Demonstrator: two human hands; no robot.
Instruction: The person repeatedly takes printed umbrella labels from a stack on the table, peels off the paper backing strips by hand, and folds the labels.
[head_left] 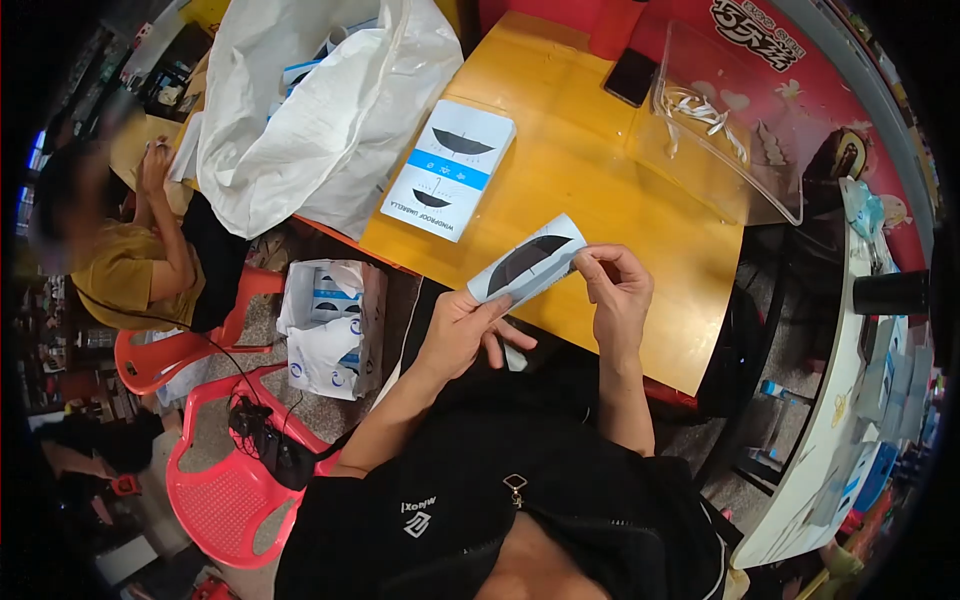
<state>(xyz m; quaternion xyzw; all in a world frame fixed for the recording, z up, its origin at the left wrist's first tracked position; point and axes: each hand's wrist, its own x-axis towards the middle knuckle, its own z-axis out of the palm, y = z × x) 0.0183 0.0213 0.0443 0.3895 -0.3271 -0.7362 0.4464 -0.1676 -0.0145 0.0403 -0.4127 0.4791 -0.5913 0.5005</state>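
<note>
**Two hands hold a folded umbrella paper**

On the left, a big white bag [330, 165] has more printed papers in it. Next comes a stack of windproof umbrella papers [440, 175], flat on the yellow table [560, 110].

The left hand [455, 335] pinches the near end of the folded umbrella paper [525, 262] under its thumb, with some fingers spread below. If that thumb slips, the paper could pop open or drop.

The paper is between the two hands, tilted, by the table's near edge. The right hand [618, 285] pinches its far end with thumb and fingertip. A hard or crooked pull there could bend or rip it.

Farther right are a black phone [631, 78] and a clear tray [700, 190].
</note>
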